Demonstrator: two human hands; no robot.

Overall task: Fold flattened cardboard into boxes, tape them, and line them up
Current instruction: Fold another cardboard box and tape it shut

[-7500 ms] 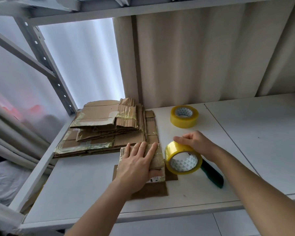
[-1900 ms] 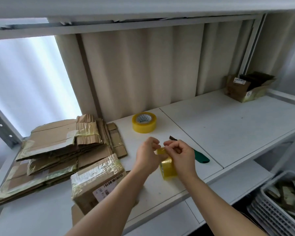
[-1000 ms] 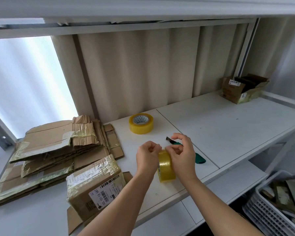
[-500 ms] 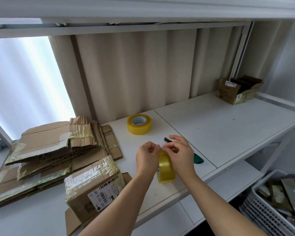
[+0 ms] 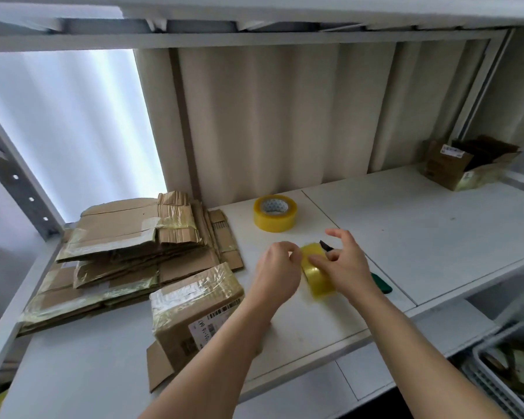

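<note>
Two hands at one tape roll (image 5: 318, 273), held on edge above the shelf (image 5: 436, 237): left hand (image 5: 277, 272) curled at its rim, likely picking for the loose end; right hand (image 5: 344, 267) steadying, upper fingers spread. Half-formed box (image 5: 194, 309) left of them, awaiting tape. Beyond, flat cardboard (image 5: 127, 249), spare roll (image 5: 275, 213).

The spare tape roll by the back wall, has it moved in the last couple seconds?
No. The spare tape roll sits in the same spot beside the shelf seam.
</note>
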